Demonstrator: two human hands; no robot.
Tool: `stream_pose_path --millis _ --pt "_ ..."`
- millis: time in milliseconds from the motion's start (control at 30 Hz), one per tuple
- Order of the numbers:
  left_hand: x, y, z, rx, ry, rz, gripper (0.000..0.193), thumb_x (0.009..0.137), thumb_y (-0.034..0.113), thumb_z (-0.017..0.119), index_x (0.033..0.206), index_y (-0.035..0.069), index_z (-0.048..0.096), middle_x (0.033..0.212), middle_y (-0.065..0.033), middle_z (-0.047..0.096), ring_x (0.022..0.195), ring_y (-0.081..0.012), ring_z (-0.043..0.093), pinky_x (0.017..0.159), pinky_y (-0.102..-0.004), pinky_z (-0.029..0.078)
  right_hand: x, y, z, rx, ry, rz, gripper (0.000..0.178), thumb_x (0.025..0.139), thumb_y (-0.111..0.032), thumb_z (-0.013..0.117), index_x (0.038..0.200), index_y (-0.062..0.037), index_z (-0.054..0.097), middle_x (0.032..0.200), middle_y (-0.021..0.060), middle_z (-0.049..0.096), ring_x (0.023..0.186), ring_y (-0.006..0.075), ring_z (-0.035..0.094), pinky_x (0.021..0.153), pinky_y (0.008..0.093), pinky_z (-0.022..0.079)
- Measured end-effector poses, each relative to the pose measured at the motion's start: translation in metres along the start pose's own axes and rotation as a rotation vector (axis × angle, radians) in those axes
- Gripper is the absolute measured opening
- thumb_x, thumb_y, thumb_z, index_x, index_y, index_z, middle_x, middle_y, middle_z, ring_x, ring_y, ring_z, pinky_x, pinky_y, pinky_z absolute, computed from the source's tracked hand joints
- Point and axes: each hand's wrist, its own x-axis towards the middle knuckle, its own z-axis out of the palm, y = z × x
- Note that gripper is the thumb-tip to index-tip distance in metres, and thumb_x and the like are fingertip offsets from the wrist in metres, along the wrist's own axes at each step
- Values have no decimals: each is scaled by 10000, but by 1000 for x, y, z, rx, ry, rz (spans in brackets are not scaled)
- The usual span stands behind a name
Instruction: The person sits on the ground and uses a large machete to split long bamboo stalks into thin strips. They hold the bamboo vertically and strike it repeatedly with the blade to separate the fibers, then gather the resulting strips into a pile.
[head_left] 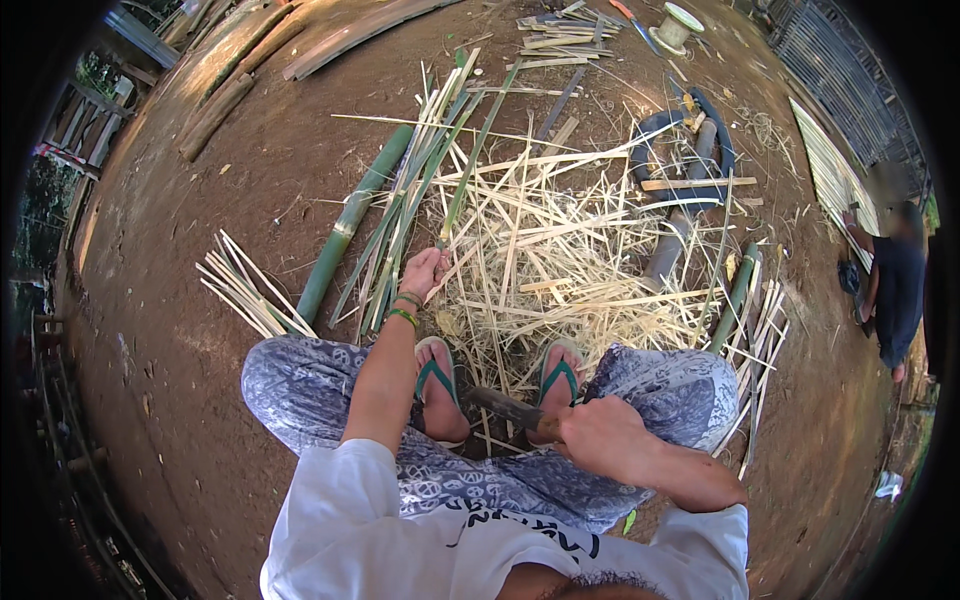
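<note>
My left hand (425, 272) reaches forward, its fingers closed round the near end of a green bamboo strip (468, 185) that points away from me. Close to my body, my right hand (606, 437) grips the handle of a knife with a broad dark blade (508, 407), which points left between my feet. Pale bamboo strips and shavings (555, 230) lie in a wide heap just ahead of my sandals. Beside my left hand runs a bundle of green and pale bamboo strips (400, 205).
A green bamboo pole (350, 215) lies left of the bundle. At right are a dark pole (680, 235), a black rubber ring (645, 150) and a short green bamboo piece (738, 290). A white spool-shaped stool (677, 28) stands far off. Another person (898, 285) crouches at the right edge.
</note>
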Motion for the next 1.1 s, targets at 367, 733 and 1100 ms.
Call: stream_pose_path --millis 367,733,1100 --pt "19 0 -64 1112 953 169 515 860 299 680 1316 92 561 1349 -184 519 1276 -320 474 1020 -501 406 11 -5 -11 -18 -71 18 152 807 -134 607 734 -22 680 650 120 679 616 282 709 529 388 558" --pt "32 -7 -63 1267 1046 85 201 893 226 620 1027 77 601 1090 -107 570 1092 -302 551 946 -460 413 22 0 -10 57 -183 125 257 863 -254 620 851 2 631 657 149 677 611 319 696 541 419 552" --pt "31 -14 -64 1069 848 484 180 851 223 684 857 48 723 914 -172 639 916 -364 598 799 -465 497 23 4 -3 54 -184 102 391 877 -373 655 938 11 609 640 131 663 572 319 674 514 427 531"
